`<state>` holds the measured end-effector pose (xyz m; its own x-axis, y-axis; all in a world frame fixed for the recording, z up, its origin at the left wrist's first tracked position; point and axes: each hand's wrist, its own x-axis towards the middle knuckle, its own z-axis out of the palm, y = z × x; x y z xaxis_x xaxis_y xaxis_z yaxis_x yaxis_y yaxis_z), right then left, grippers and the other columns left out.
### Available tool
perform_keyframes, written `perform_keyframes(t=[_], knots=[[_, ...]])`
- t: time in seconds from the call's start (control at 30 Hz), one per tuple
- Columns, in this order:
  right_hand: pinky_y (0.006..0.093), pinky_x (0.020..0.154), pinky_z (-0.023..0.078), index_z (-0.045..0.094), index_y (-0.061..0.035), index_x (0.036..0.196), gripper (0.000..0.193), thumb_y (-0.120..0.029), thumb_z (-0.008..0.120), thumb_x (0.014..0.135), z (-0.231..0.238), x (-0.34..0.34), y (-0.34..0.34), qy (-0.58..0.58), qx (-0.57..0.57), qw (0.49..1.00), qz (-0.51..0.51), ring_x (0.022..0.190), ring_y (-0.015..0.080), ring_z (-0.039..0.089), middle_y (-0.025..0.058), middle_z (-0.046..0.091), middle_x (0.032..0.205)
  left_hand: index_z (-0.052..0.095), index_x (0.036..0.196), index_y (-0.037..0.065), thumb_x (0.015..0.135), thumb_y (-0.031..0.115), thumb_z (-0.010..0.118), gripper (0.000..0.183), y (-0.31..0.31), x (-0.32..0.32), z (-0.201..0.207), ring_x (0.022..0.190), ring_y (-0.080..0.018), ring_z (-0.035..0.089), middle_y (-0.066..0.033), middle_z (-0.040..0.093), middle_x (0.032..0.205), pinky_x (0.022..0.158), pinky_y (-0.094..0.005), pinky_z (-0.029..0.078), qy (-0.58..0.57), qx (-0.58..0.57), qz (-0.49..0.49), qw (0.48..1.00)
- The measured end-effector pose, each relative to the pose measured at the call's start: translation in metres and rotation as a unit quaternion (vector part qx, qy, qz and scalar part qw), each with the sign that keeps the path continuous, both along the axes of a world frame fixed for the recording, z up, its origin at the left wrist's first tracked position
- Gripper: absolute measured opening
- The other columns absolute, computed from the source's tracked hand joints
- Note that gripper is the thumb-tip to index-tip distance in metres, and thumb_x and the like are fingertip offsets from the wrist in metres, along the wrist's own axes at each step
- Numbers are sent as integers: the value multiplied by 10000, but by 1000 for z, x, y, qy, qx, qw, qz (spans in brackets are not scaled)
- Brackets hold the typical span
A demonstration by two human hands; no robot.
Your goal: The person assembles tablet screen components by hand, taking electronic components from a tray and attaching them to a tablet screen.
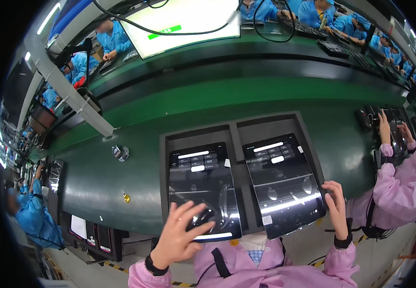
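Two black tablets with lit screens lie side by side in a dark grey two-compartment tray (233,137). Over the lower part of the left tablet (196,185), my left hand (181,235) is spread open; whether its fingertips touch the glass I cannot tell. The right tablet (289,185) sits slightly askew, its lower end reaching past the tray toward me. Beside its lower right edge is my right hand (336,206), fingers extended and apart, close to or touching the edge. Both screens show a menu of small tiles, and reflections cross the glass.
The tray rests on a green bench (121,187). A small metallic object (120,152) and a yellow item (127,197) lie to its left. A grey post (73,93) and a large monitor (184,24) stand behind. A co-worker in pink (399,187) works at right; others wear blue.
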<state>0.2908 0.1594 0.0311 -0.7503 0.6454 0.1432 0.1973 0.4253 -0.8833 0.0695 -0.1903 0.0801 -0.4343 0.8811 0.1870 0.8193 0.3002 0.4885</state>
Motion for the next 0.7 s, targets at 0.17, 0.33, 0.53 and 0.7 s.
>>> perform_keyframes(t=[0.17,0.33,0.53,0.7], knots=[[333,1034,289,591,-8,1122,283,-94,505,867,-14,0,-3,-19,-18,1000,1,1210,239,410,117,439,1264,665,1151,262,903,636,303,576,16,5,-7,1302,-368,326,-117,436,1376,1063,-618,188,2,-52,-100,994],[359,1072,251,579,-11,1185,373,-101,532,826,-15,7,-5,2,-22,999,23,1269,263,362,124,411,1307,662,1153,272,906,624,324,547,19,7,-13,1301,-380,322,-115,425,1386,1053,-635,195,11,-48,-124,991],[381,1082,263,542,-28,1240,514,-55,586,729,-22,7,-6,27,-40,997,55,1281,281,356,120,366,1351,659,1166,288,908,651,256,601,17,9,-2,1304,-385,310,-135,426,1382,1085,-616,123,-4,-66,-82,994],[388,1096,234,531,-33,1253,570,-78,607,690,-20,7,-7,35,-51,997,50,1308,278,320,117,350,1363,684,1121,280,902,676,204,659,7,3,10,1321,-382,284,-143,426,1372,1099,-595,108,45,-69,-42,996]])
